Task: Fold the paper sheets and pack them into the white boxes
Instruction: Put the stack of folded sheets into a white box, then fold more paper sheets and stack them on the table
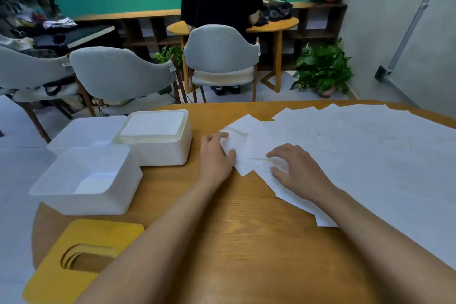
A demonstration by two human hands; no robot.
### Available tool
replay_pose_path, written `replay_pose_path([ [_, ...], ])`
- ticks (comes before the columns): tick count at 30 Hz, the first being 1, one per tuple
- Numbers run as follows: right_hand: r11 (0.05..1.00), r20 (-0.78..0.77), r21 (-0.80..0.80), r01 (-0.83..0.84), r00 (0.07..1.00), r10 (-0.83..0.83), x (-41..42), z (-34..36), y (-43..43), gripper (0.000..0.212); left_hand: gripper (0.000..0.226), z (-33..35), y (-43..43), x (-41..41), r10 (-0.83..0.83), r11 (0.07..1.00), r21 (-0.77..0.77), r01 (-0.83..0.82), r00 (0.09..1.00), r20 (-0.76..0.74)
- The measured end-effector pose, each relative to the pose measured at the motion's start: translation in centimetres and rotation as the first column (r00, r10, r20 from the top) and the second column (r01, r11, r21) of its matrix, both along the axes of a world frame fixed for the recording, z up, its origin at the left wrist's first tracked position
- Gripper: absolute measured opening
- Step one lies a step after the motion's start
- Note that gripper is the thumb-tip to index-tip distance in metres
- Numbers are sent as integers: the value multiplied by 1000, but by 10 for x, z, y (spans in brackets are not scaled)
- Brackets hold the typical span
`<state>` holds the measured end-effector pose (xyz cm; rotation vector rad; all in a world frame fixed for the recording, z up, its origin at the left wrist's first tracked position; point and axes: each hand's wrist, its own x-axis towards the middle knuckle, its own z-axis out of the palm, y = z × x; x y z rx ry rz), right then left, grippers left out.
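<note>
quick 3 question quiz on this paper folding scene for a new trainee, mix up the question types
1. True or false: the box nearest the left hand already holds a stack of folded paper.
2. Which box looks almost empty? A) the near box B) the far-left box hidden behind the others C) none
3. Fill in: the yellow lids lie at the table's near-____ corner.

Key
1. True: the white stack fills it to the rim.
2. A: only a thin layer shows on its floor.
3. Left. Both the left hand and the right hand rest flat on the loose sheets.
</note>
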<state>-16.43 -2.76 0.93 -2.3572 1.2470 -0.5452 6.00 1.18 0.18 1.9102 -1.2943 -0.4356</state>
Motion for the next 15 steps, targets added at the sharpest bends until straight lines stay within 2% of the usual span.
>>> replay_pose_path([
  [3, 998, -25, -55, -20, 1000, 18, -2, -16, -5, 25, 52, -17, -7, -8, 43, 997, -64, -49, 994, -103],
  [7, 991, 15, -134, 19, 1000, -17, 2, -33, -10, 41, 32, -25, -13, -15, 78, 988, -126, -88, 994, -81],
  [9, 983, 69, -181, 43, 997, -31, 3, -42, -11, 40, 21, -24, -12, -16, 68, 987, -141, -78, 995, -72],
  [15, 963, 113, -265, 53, 993, -23, 4, -51, -13, 38, 15, -23, -5, -17, 88, 960, -250, -128, 982, -166],
])
